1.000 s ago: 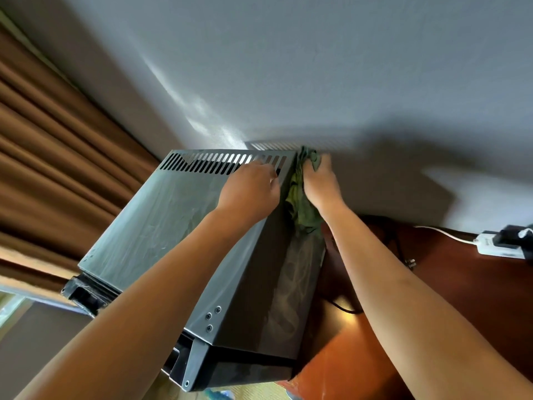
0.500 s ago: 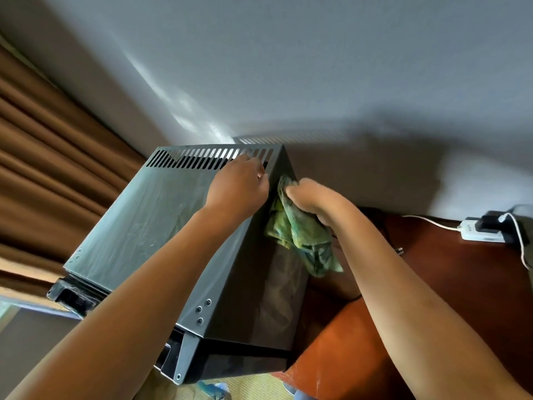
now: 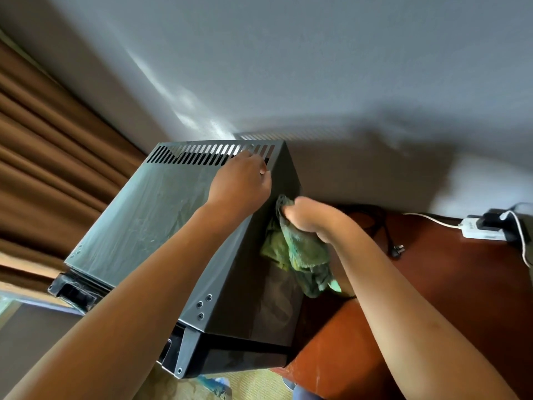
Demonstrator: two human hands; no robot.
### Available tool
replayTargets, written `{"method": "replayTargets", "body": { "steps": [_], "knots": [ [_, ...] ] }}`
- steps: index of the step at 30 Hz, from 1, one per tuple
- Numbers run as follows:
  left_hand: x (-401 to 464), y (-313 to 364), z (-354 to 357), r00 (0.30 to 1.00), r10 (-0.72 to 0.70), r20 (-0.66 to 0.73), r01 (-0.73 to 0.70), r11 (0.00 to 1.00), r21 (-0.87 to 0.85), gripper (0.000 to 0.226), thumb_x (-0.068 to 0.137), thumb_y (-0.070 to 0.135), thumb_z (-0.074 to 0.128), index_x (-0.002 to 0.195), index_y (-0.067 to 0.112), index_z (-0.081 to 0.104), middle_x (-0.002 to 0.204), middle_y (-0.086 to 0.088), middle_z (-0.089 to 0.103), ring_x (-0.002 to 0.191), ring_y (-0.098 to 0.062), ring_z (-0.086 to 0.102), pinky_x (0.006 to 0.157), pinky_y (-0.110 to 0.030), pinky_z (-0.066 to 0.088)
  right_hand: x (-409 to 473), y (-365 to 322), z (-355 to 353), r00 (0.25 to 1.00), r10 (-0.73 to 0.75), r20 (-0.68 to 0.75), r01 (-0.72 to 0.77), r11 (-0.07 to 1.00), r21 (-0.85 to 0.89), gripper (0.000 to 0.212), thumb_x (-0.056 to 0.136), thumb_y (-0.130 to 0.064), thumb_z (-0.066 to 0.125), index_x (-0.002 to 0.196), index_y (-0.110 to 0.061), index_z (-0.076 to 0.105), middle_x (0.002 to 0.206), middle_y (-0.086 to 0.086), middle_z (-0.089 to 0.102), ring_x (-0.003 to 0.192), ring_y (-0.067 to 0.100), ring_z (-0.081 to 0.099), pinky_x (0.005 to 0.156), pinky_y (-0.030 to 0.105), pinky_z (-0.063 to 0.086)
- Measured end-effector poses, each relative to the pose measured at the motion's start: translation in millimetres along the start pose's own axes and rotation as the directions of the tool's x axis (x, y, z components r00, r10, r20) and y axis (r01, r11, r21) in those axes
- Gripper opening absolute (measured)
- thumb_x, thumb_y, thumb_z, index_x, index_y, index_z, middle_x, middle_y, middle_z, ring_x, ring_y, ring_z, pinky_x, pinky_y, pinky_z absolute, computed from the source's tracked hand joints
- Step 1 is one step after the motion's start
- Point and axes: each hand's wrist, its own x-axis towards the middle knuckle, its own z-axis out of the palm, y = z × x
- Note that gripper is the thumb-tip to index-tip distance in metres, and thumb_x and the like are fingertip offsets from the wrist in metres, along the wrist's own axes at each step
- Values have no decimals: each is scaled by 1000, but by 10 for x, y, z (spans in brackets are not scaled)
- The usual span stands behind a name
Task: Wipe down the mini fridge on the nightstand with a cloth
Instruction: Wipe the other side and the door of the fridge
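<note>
A dark grey mini fridge (image 3: 150, 215) with vent slots along its back edge stands on a reddish-brown nightstand (image 3: 450, 290). My left hand (image 3: 242, 183) rests on the fridge's top near the right rear corner, fingers curled over the edge. My right hand (image 3: 305, 216) grips a green cloth (image 3: 300, 255) and holds it against the upper part of the fridge's dark right side. Most of the cloth hangs loose below my hand.
A grey wall runs right behind the fridge. Brown curtains (image 3: 43, 168) hang on the left. A white power strip (image 3: 481, 230) with a black plug and a white cable lies at the nightstand's far right. A loose black cord and plug (image 3: 396, 249) lies behind my right arm.
My right hand has dragged the cloth down from the fridge's top rear corner onto its right side, where it now stays at about the same height. My left hand stayed on the top.
</note>
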Motion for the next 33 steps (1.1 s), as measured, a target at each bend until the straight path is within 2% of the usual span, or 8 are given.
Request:
{"method": "replayTargets", "body": {
  "steps": [4,8,12,15,21,25,29,33],
  "knots": [
    [0,17,-13,1000,-8,7,8,1000,5,24,101,28,55,115,13,68,117,-1,64,96,-14,59,78,-25,43,214,36,-4,958,-9,-286,67,979,192,28,106,-34,38,117,-8,38,97,9,53,91,29,55,79,41,44],
    [-17,17,-26,1000,-1,24,0,1000,20,25,101,28,54,115,13,68,118,-2,63,99,-16,60,78,-25,44,358,282,234,972,134,-195,-107,984,142,41,107,-30,36,139,-4,36,122,21,59,113,40,58,85,42,43],
    [16,40,-15,999,29,27,-30,998,63,27,101,30,54,119,13,66,121,-3,62,108,-22,60,85,-31,49,331,406,284,990,137,41,-135,990,-49,39,104,-24,43,134,-1,55,134,20,58,122,37,55,93,39,44],
    [34,143,39,992,124,5,-123,980,158,32,100,29,54,128,14,63,127,-5,60,119,-26,56,100,-38,46,331,392,127,991,120,50,-127,976,176,43,104,-32,47,136,-4,54,126,13,60,106,31,60,87,39,50],
    [79,494,256,911,301,282,-403,794,455,38,98,26,50,134,19,58,134,-1,60,129,-24,51,112,-39,37,557,461,135,941,52,-334,88,916,391,34,95,-37,55,123,-18,54,111,7,63,100,30,62,84,45,54],
    [81,653,357,826,194,529,-529,587,612,40,102,35,49,135,16,59,135,-5,60,130,-27,49,115,-42,33,720,814,522,926,129,-355,0,939,343,41,97,-38,49,136,-25,55,125,10,65,111,31,62,92,39,50],
    [30,793,465,757,59,651,-606,435,665,52,102,42,51,148,17,49,152,-9,48,143,-31,36,122,-46,20,651,821,429,989,145,28,-148,980,132,45,103,-29,41,144,-12,51,147,7,52,129,28,52,102,36,43],
    [5,793,507,723,11,691,-628,428,650,58,103,43,50,154,15,41,159,-10,39,149,-32,28,124,-47,14,616,720,263,971,51,-233,22,953,301,35,99,-27,50,128,-14,63,127,12,66,117,33,60,98,40,49]
  ]
}}
